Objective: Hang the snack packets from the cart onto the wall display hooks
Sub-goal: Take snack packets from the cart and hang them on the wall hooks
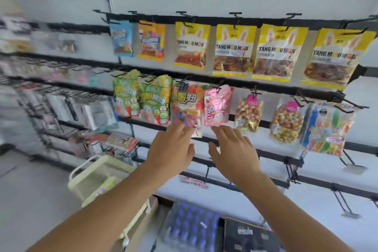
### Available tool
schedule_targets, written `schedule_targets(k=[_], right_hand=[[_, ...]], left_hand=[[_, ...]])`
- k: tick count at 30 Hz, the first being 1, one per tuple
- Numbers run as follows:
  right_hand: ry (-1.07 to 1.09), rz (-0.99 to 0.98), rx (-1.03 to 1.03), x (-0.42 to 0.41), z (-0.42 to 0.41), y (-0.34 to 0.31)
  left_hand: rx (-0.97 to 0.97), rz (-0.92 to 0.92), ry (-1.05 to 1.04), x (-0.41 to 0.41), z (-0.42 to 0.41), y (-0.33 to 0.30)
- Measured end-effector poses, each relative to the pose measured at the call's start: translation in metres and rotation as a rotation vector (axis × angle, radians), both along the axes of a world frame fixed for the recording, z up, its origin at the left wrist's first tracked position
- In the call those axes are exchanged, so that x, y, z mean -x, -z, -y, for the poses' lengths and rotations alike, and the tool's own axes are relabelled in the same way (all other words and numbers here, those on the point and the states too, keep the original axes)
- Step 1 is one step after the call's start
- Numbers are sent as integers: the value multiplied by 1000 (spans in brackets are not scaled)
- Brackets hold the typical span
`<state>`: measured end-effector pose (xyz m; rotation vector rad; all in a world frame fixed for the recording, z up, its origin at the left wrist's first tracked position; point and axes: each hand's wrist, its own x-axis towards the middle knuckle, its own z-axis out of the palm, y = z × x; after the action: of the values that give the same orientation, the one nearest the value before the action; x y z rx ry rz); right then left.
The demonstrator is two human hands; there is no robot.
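Nearest me, my forearms reach up past the cream cart (98, 172) on my left, where a packet or two seems to lie in the basket, though it is too blurred to be sure. My left hand (173, 145) has relaxed fingers touching the bottom of the colourful fruit packet (187, 106), and my right hand (233, 147) is spread flat, empty, just under the pink packet (216, 106). Both packets hang from hooks on the middle rail (241, 83), so I judge the job now is to steady them gently, let them hang straight and apart, then go to the cart.
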<state>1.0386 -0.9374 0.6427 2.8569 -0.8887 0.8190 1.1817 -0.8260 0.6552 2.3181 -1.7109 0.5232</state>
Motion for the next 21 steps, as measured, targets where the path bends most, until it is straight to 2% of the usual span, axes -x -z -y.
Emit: schedule_targets(k=[13, 21], right_hand=[[-175, -165, -18, -118, -170, 63], [-225, -358, -194, -214, -309, 111]], left_hand=[[-89, -232, -321, -104, -218, 87], [-111, -349, -479, -207, -375, 131]])
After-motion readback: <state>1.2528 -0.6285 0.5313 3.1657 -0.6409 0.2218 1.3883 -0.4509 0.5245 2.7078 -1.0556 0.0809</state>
